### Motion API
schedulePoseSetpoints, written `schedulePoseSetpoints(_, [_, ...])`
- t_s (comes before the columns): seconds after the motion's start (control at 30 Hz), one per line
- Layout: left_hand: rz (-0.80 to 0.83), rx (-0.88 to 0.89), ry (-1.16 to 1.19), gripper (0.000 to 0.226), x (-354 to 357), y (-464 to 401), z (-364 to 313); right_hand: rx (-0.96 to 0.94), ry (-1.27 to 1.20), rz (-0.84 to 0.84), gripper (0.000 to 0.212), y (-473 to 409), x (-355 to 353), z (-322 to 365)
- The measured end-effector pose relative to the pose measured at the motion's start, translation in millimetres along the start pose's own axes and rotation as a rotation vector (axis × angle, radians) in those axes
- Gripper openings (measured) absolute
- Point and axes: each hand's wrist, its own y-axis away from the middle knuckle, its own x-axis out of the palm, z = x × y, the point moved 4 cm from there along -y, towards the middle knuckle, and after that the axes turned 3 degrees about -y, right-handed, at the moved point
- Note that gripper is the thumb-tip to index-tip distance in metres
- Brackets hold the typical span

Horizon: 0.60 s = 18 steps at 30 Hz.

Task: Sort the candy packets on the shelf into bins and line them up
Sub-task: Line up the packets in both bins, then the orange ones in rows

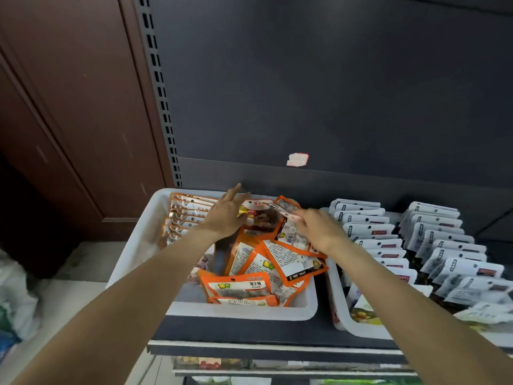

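A white bin point(138, 245) on the dark shelf holds orange candy packets. Several stand lined up in a row point(183, 215) along its left side, and a loose heap point(266, 268) fills its right half. My left hand point(226, 215) reaches over the bin with fingers straight, its thumb side against an upright orange packet point(259, 215) at the back. My right hand point(319, 229) pinches the top edge of another orange packet point(291, 232) lifted from the heap. A second white bin point(341, 309) on the right holds white packets point(369, 226).
More white packets point(449, 245) stand in a row at the far right. The dark shelf back panel point(305, 93) rises right behind the bins. A lower shelf point(249, 362) with goods lies beneath. A plastic bag point(14, 295) sits on the floor at the left.
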Motion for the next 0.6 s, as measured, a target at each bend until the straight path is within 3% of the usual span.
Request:
schedulePoseSetpoints(0.17, [-0.056,0.014,0.081,0.038,-0.5,-10.4,14.8,-0.122,-0.281,-0.173,0.026,-8.7,-26.3,0.0])
schedulePoseSetpoints(0.37, [-0.141,0.028,-0.064,0.034,-4.4,-15.6,25.1,-0.244,-0.195,-0.146,0.024,-21.9,-43.4,9.4])
schedulePoseSetpoints(0.5, [-0.245,-0.010,-0.288,0.031,-12.9,-21.0,28.2,-0.264,-0.268,-0.166,0.024,-25.7,-62.2,8.3])
schedulePoseSetpoints(0.6, [-0.268,-0.063,-0.202,0.020,-17.7,-24.2,29.0,-0.285,-0.264,-0.109,0.026,-29.8,-50.7,15.9])
